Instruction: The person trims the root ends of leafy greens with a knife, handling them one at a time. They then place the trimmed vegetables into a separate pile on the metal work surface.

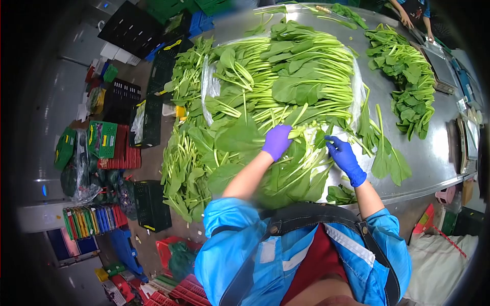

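Observation:
My left hand (277, 142), in a purple glove, is closed around the stem end of a leafy green stalk (239, 136) whose broad leaf spreads to the left. My right hand (345, 158) wears a blue glove. Its thumb and fingertips are pinched together beside a small dark leaf (320, 138); what lies between them is too small to make out. Loose cut stems and leaves lie on a white surface (326, 176) between and below the hands. Just beyond, stalks of leafy greens (316, 66) are stacked in rows on clear plastic sheeting (359, 92).
More greens (184, 173) pile along the left side, and another row (406, 76) lies on the metal table (380, 109) at right. A co-worker's hands (407, 19) show at the top right. Black crates (152, 206) and green crates (102, 139) stand left.

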{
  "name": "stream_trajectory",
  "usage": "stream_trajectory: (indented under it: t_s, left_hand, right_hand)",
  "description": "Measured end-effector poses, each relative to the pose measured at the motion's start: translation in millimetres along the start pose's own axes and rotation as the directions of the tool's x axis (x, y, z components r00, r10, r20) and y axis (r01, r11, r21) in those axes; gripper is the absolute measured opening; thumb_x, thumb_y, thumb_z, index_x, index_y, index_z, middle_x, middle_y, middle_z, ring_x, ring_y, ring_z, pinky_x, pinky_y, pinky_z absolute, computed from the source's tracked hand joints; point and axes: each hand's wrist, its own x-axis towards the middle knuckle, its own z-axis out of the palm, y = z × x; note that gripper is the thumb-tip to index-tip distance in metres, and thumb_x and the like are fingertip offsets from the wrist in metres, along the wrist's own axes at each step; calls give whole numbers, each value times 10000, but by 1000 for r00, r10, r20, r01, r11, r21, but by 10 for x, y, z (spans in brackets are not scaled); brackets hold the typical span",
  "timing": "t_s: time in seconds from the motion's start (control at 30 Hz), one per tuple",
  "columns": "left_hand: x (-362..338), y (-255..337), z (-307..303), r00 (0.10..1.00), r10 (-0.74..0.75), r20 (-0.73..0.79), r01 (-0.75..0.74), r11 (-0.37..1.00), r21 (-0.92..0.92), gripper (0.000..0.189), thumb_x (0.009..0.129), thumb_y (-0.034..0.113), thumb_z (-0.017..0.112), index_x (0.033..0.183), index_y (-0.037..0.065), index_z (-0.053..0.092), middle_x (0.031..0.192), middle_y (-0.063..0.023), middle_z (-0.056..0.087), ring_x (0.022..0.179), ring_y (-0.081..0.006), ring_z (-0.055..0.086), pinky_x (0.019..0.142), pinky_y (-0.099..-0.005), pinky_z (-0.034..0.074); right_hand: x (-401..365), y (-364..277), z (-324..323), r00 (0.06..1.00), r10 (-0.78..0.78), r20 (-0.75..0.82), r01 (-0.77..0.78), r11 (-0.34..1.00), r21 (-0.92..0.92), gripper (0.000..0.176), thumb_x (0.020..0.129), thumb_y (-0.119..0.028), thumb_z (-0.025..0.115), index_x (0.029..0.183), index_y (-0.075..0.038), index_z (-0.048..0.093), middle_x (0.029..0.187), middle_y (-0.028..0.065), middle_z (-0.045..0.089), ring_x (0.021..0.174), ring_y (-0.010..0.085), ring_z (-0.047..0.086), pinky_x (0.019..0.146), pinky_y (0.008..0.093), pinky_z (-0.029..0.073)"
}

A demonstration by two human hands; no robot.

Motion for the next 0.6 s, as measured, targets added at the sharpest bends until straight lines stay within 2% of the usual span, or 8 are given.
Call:
stream_trajectory:
  t_s: [0.13,0.3,0.4,0.47,0.5,0.53,0.57,0.6]
  left_hand:
    - [-253,461,-680,994,42,97,4,902,-432,351,712,216,718,1021,72,638,961,-154,633,913,-299,608,792,-370,486]
    - [-497,645,-968,970,131,203,-7,855,-518,376,737,235,729,1034,35,615,949,-132,619,887,-277,602,809,-340,467]
    - [-561,646,-1086,951,148,273,33,827,-561,394,730,236,734,1039,25,610,953,-140,616,902,-273,594,810,-337,465]
    - [-596,576,-1118,941,88,327,149,759,-634,398,708,243,754,1012,24,619,940,-139,621,871,-270,602,775,-336,469]
    - [-594,568,-1092,944,89,319,142,760,-635,398,708,243,754,1012,24,619,940,-139,621,871,-270,602,775,-336,469]
    - [-600,576,-1034,967,68,247,92,808,-582,394,701,254,760,990,22,626,908,-136,626,837,-263,605,752,-337,470]
    - [-615,602,-984,983,53,178,49,851,-523,390,694,265,766,967,20,633,876,-133,630,803,-257,609,730,-338,471]
    - [-609,664,-982,982,60,179,44,850,-526,390,694,265,766,967,20,633,876,-133,630,803,-257,609,730,-338,471]
  right_hand:
    - [-25,-294,119,987,-112,115,112,994,12,348,837,-121,536,1178,-63,578,786,227,623,616,311,603,626,350,475]
    - [-48,-794,149,935,-299,192,306,952,-8,435,759,-43,521,1188,-86,577,700,221,583,602,377,559,564,380,450]
    - [58,-355,223,920,-343,188,367,923,-114,423,767,-32,514,1185,-71,572,709,211,593,590,376,544,564,361,460]
    - [2,-193,222,878,-468,99,479,861,-172,359,822,-81,540,1179,-72,582,702,143,635,585,276,592,541,306,458]
    - [-69,-341,122,951,-216,219,216,976,26,336,847,-134,559,1176,-73,588,709,97,645,593,200,591,533,277,446]
    - [-151,-517,16,925,27,379,-101,979,176,323,871,-188,578,1173,-73,594,716,50,656,601,124,590,524,248,435]
    - [-241,-784,-15,922,26,386,-191,899,394,372,871,-286,617,1180,-81,593,697,-15,625,591,23,508,513,201,396]
    - [-246,-914,-31,913,-20,407,-153,909,387,344,859,-288,630,1117,-61,624,674,-14,622,556,35,498,509,205,393]
